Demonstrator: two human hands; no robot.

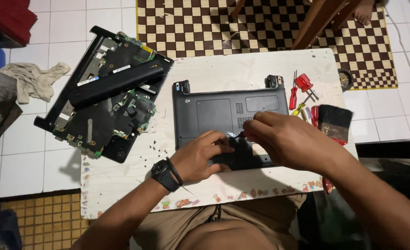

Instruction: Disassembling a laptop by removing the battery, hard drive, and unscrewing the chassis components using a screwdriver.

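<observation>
Two hands on the upturned laptop base, which lies flat mid-table, hinges pointing away. The left hand is spread flat on the near edge, pinning it down without gripping. The right hand is pinched round a small dark tool, probably a screwdriver, tip at the underside; looks like the screw-working stage. Keeping the tip seated and the case steady seems the thing here. Loose tiny screws sit just left, a stripped second laptop hangs off the table's left edge, and red screwdrivers plus a brush lie right.
</observation>
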